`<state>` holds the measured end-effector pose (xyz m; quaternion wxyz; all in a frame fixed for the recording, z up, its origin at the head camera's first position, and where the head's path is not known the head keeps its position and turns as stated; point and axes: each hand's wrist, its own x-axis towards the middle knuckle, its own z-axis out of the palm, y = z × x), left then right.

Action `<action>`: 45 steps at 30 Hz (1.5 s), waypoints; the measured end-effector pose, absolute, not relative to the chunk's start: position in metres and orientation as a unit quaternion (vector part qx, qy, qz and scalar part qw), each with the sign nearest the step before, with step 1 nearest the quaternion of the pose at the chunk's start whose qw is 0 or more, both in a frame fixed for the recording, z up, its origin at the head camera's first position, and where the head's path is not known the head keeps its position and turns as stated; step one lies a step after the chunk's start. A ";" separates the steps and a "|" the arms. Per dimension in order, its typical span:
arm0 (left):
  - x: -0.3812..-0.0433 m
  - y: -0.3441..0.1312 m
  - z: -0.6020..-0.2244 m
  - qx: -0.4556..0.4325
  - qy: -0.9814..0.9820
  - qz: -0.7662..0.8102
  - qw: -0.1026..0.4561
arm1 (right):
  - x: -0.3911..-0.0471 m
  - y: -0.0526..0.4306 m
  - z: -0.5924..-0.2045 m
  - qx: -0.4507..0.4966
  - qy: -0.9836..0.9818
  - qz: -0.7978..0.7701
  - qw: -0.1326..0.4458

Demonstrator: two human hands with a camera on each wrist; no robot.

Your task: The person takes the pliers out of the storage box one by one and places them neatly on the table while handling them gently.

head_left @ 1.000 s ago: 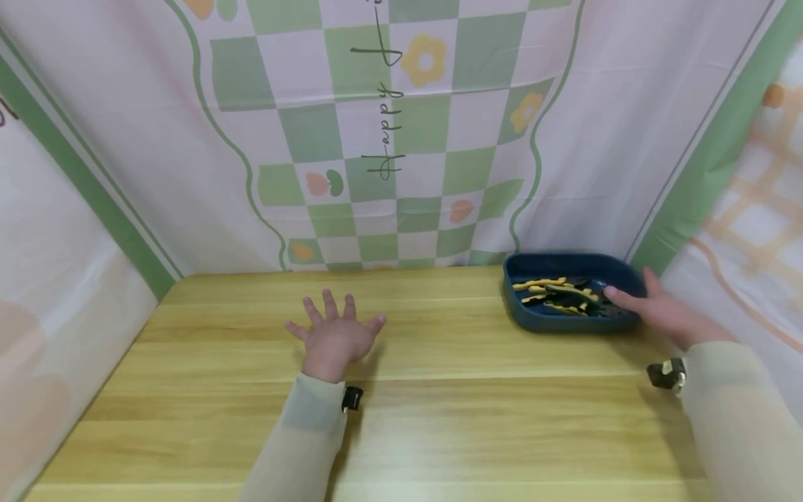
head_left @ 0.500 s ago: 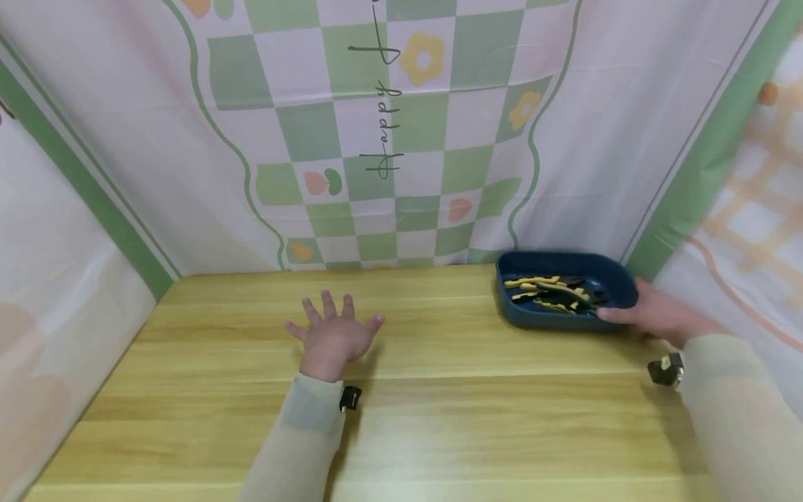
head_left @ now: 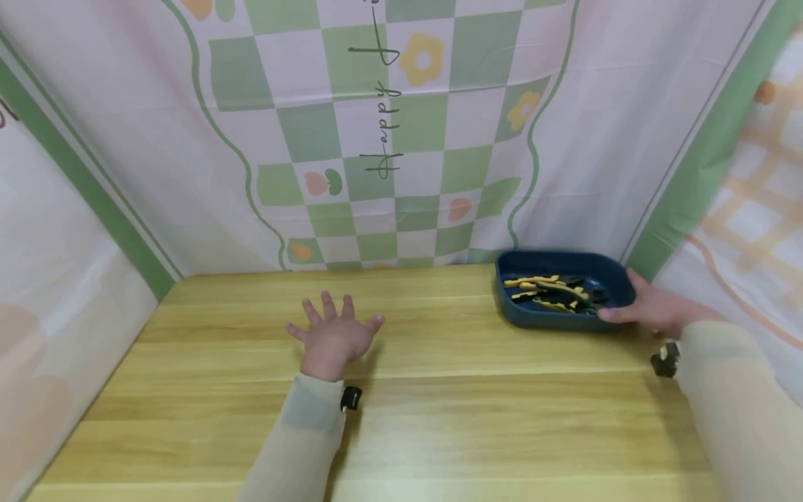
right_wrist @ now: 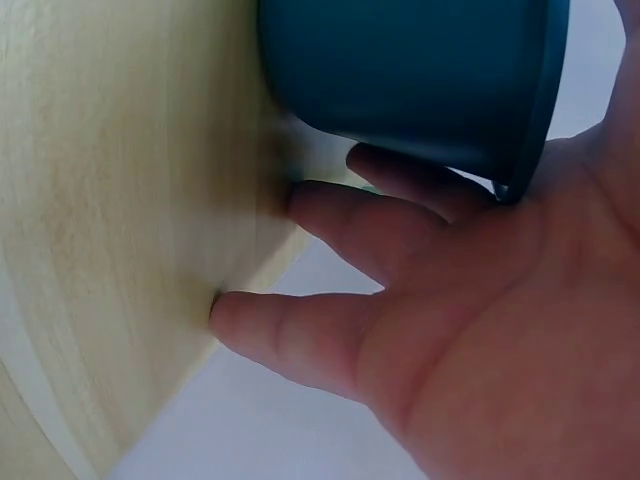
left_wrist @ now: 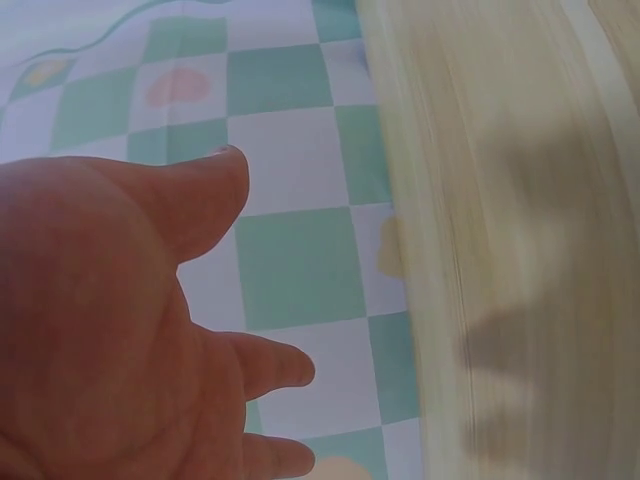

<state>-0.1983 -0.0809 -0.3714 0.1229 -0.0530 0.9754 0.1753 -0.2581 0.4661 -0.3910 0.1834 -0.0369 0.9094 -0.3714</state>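
Pale wood-grain surface (head_left: 439, 425); green-and-white checked cloth (head_left: 420, 125) hangs behind. Dark-blue rounded-rectangular tray (head_left: 552, 321), apparently plastic, at the back right of the surface, containing jumbled thin yellow, black and dark-green pieces (head_left: 561, 293). Right hand (head_left: 665, 307) touches the tray's right end: thumb over near rim, other fingers spread, mostly straight. Left hand (head_left: 335, 341) well apart, fingers fanned, holding nothing. Tray judged light, stiff, rather slippery; best held by both end walls.

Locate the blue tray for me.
In the head view, the blue tray sits near the back right corner of the table, with the right hand touching its right end.
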 end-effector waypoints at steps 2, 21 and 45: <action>-0.198 -0.080 -0.372 -0.054 0.976 0.172 0.123 | -0.259 0.467 -0.392 -0.037 0.909 -0.371 0.185; -0.196 -0.079 -0.372 -0.059 0.979 0.150 0.123 | -0.259 0.463 -0.386 -0.024 0.896 -0.384 0.224; -0.195 -0.076 -0.370 -0.058 0.977 0.162 0.127 | -0.251 0.427 -0.382 -0.023 0.877 -0.415 0.239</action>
